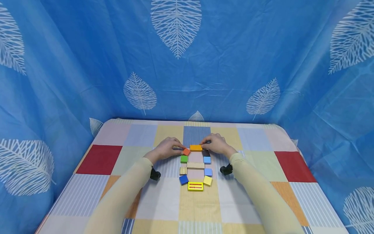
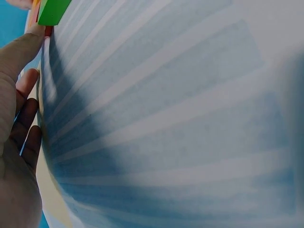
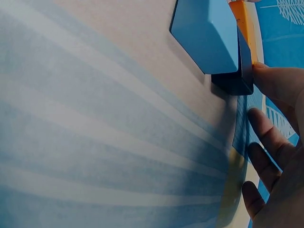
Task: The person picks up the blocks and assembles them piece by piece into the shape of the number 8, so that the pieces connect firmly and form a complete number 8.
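Small coloured wooden blocks lie in a closed outline on the patchwork cloth. My left hand [image 1: 168, 148] is at its far left corner, thumb and index fingertip against a red-orange block [image 1: 186, 152]. Near that hand lies a green block [image 2: 53, 11]. My right hand [image 1: 217, 144] reaches the far right corner, with index fingertip and thumb at the right end of an orange block [image 1: 196, 148]. Beside that thumb are a black block [image 1: 206, 153] and a light blue block [image 3: 204, 35]. The other fingers of both hands are spread off the blocks, loosely bent.
A plain wooden bar [image 1: 195, 165] crosses the outline's middle. Nearer me are a striped block [image 1: 183, 170], a dark blue block [image 1: 183, 179], another light blue block [image 1: 208, 172], a yellow block [image 1: 207, 181] and a yellow block with red stripes [image 1: 195, 186]. Blue curtains [image 1: 198, 87] surround the table.
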Demonstrator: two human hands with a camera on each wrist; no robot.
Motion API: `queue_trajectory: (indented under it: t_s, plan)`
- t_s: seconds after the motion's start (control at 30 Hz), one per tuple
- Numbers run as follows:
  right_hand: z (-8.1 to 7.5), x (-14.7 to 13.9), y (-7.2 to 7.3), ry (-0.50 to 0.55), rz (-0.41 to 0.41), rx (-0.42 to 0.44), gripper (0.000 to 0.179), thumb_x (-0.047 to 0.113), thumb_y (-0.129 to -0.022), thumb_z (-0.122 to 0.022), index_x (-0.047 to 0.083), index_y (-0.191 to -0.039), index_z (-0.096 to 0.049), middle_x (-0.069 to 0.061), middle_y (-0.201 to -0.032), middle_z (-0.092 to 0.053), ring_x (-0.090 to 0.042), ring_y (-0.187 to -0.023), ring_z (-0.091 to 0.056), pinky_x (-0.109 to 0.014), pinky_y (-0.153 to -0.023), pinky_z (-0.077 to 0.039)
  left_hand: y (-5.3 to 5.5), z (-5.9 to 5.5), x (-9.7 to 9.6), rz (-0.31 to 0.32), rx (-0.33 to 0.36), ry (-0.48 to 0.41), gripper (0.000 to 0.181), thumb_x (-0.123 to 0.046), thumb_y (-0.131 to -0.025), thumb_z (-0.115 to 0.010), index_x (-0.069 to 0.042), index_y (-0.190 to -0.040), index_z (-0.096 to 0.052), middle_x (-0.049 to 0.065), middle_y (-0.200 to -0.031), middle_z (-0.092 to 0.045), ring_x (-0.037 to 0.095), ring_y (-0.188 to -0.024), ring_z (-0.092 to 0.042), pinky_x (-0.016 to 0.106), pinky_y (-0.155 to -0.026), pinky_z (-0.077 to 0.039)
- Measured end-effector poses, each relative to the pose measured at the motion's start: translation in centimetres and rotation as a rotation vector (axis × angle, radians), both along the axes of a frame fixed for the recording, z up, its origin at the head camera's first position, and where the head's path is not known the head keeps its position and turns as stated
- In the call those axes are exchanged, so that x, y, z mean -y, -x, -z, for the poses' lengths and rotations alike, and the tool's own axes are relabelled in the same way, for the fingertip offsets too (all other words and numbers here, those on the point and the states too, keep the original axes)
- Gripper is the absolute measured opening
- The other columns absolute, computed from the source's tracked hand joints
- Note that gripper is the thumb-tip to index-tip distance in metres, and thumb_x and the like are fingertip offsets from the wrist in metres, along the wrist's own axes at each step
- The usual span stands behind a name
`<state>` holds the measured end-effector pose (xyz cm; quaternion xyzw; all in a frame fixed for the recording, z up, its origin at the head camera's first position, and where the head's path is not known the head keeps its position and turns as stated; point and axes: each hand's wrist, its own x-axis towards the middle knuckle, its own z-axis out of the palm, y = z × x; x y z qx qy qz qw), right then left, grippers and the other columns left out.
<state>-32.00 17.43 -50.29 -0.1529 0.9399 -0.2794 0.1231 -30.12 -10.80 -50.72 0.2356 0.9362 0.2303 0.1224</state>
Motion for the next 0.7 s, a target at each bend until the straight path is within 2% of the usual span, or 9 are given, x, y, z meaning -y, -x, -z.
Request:
queue_trajectory:
  t_s: [0.7]
  plan:
    - [-0.11, 0.02, -0.06, 0.008, -0.010, -0.010, 0.013, 0.033, -0.098, -0.070, 0.027, -0.102, -0.080, 0.002, -0.110, -0.061, -0.031, -0.118, -0.044, -0.058, -0.104, -0.027, -0.11, -0.17, -0.01, -0.004, 0.006, -0.009, 0.031, -0.040, -0.095, -0.073, -0.026, -0.123, -0.076, -0.005, -0.118, -0.064, 0.020, -0.115, -0.051, 0.042, -0.104, -0.039]
